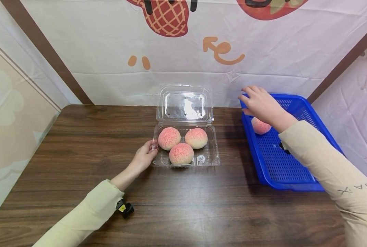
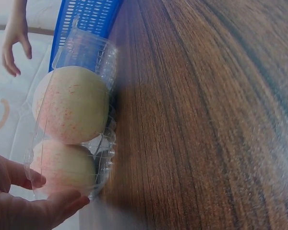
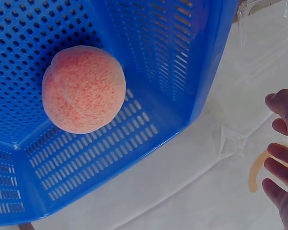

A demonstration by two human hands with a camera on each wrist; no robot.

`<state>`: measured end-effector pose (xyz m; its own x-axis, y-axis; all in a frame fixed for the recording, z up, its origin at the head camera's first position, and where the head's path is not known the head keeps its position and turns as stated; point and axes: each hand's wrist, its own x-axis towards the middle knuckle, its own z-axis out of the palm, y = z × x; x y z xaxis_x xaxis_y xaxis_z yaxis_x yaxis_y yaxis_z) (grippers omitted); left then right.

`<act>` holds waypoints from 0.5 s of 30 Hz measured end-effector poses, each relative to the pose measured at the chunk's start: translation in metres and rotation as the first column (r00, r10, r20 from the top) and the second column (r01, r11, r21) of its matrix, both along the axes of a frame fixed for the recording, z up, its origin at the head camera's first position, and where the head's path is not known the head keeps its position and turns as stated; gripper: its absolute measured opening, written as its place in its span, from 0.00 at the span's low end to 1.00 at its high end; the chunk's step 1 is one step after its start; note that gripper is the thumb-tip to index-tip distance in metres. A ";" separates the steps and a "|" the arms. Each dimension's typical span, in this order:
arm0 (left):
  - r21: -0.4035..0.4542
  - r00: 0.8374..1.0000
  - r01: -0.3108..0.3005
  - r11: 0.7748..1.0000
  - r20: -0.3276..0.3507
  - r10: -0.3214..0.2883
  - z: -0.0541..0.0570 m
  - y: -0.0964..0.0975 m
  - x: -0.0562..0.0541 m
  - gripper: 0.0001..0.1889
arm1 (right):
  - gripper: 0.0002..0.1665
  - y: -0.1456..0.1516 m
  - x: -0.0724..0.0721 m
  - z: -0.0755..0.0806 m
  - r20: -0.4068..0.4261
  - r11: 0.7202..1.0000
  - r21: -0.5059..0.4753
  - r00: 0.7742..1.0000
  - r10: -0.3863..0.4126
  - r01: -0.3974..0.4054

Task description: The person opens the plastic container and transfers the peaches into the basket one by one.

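The basket (image 1: 279,168) is holding one peach (image 3: 84,88) and the box (image 1: 209,154), likely flimsy, is holding three peaches (image 1: 181,153), probably light, soft and best cupped around their sides, while the left hand (image 1: 144,156) is pinching the box's left side and the right hand (image 1: 259,103) is hovering empty, fingers parted, near the basket's far-left corner.

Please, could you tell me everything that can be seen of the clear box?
The clear box looks like thin plastic, with ribbed walls and a hinged lid. It rests upright on the wooden table, its lid open and raised at the back. Three pink-topped peaches sit inside; the left grip holds its left edge.
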<state>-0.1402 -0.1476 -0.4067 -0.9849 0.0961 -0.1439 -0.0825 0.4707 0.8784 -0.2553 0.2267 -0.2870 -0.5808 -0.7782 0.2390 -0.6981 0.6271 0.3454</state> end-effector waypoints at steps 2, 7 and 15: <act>0.000 1.000 0.001 1.000 -0.002 -0.001 0.000 0.000 0.000 0.20 | 0.27 -0.002 0.000 0.000 -0.007 1.000 0.014 1.000 0.001 -0.001; 0.005 1.000 0.003 1.000 -0.009 -0.003 0.001 0.000 0.000 0.20 | 0.26 -0.007 0.002 0.000 -0.020 0.999 0.031 1.000 0.009 -0.008; 0.008 1.000 0.008 1.000 -0.007 -0.008 0.000 0.000 -0.001 0.21 | 0.26 -0.019 0.003 0.001 -0.001 0.999 0.042 1.000 0.009 -0.009</act>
